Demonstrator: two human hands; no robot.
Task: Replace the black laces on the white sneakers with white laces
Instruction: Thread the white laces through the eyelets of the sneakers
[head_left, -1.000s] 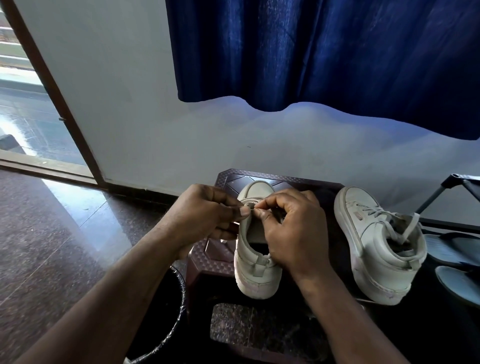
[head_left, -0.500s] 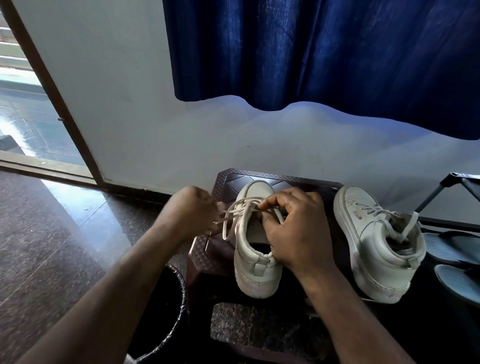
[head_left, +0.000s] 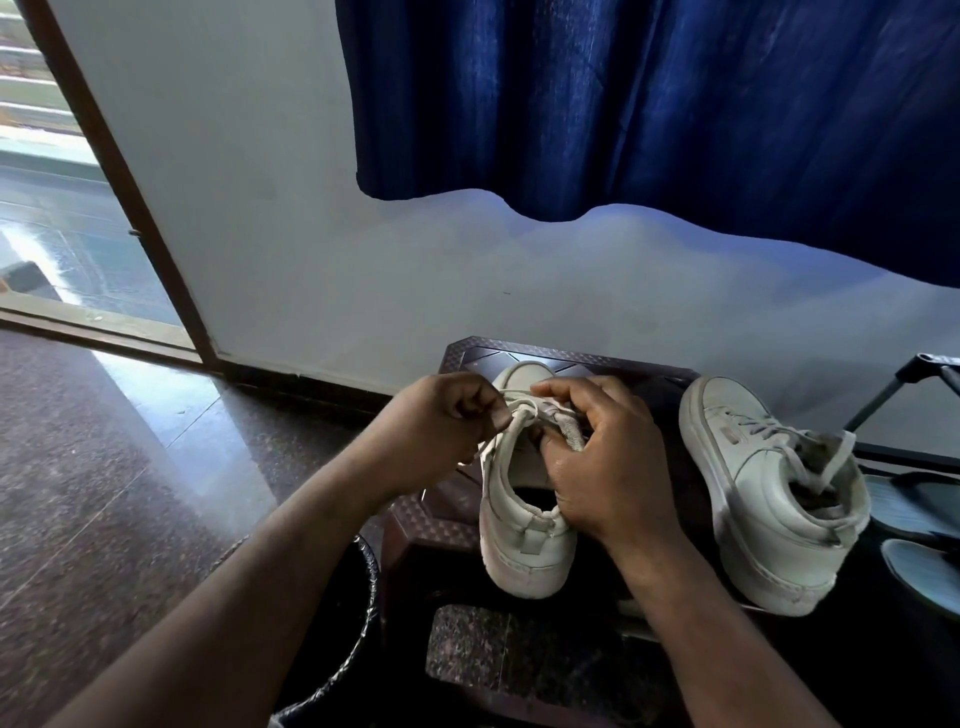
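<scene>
My left grip (head_left: 441, 421) and my right grip (head_left: 608, 467) are bare hands, with creased knuckles and short, trimmed nails. The left thumbnail (head_left: 501, 414) is rounded. Behind each grip a bare wrist widens into a bare forearm. My left forearm (head_left: 249, 587) and right forearm (head_left: 701, 623) are uncovered from the wrists back to the near edge of view.

A dark brown stool (head_left: 571, 357) with a patterned top stands at lower centre on the speckled floor (head_left: 104, 467). A white sneaker (head_left: 524, 551) rests on it, heel nearest the camera. A second sneaker (head_left: 769, 509) to its right seems to share the top, though shadow hides the edge there.
</scene>
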